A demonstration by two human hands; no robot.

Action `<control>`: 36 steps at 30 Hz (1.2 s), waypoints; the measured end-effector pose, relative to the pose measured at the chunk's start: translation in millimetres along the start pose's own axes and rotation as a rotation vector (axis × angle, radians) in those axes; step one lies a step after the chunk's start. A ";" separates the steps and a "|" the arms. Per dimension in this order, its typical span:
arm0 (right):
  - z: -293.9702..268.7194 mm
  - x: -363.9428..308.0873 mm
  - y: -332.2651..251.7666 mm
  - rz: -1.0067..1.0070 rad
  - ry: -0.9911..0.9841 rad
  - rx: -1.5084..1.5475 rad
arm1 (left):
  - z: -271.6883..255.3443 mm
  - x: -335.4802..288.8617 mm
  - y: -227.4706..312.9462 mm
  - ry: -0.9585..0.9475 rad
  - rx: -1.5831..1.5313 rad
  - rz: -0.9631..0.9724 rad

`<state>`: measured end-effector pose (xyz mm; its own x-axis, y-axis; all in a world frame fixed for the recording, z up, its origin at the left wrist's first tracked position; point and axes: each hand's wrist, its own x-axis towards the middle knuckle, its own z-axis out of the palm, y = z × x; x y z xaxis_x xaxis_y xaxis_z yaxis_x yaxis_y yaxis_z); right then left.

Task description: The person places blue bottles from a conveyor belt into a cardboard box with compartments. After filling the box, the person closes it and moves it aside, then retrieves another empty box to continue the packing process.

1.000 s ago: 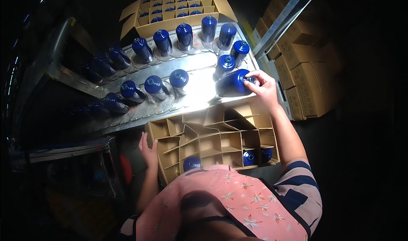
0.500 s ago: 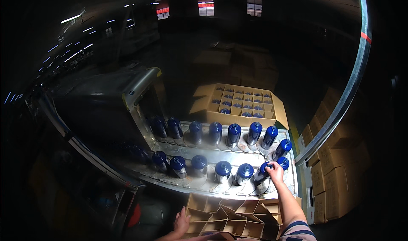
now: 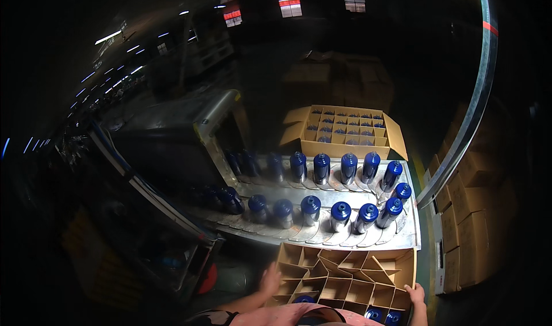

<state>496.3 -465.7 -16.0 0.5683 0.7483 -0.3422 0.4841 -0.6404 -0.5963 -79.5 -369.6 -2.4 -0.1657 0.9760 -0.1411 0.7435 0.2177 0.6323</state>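
Note:
An open cardboard box with a divider grid (image 3: pixel 345 271) stands just below the metal conveyor table (image 3: pixel 411 234). My left hand (image 3: pixel 269 280) rests on the box's left rim, fingers spread. My right hand (image 3: pixel 415 295) touches the box's right rim near the corner, holding nothing. Blue bottles (image 3: pixel 368 218) stand upright in two rows on the conveyor. A few blue bottle tops (image 3: pixel 380 314) show in the box's near cells.
A second open box with a grid full of blue bottles (image 3: pixel 345 131) sits beyond the conveyor. Stacked cartons (image 3: pixel 471 222) rise at the right beside a slanted metal rail (image 3: pixel 466 136). A dark machine housing (image 3: pixel 172 142) feeds the conveyor from the left.
My right hand left the bottles on the conveyor and came down to the box's right rim. The view has tilted up, showing more of the hall.

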 end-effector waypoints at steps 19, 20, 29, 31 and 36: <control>13.7 -27.5 24.0 0.062 0.227 0.006 | 9.2 -15.0 -7.6 -0.086 0.162 -0.121; 13.8 -22.8 25.9 0.062 0.236 0.004 | 10.2 -13.6 -7.2 -0.075 0.157 -0.086; 14.9 -25.8 17.0 0.109 0.238 0.018 | 8.2 -10.4 -4.7 -0.042 0.166 -0.157; 10.7 -29.1 9.2 0.112 0.238 0.018 | 8.4 -10.6 -5.2 -0.029 0.163 -0.154; -0.9 -29.7 -8.9 0.140 0.246 0.023 | 12.3 -10.2 -3.3 -0.016 0.161 -0.093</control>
<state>475.7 -482.4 0.1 0.7743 0.5865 -0.2377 0.3757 -0.7282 -0.5732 -72.3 -380.4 -12.5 -0.2288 0.9514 -0.2060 0.8197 0.3024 0.4865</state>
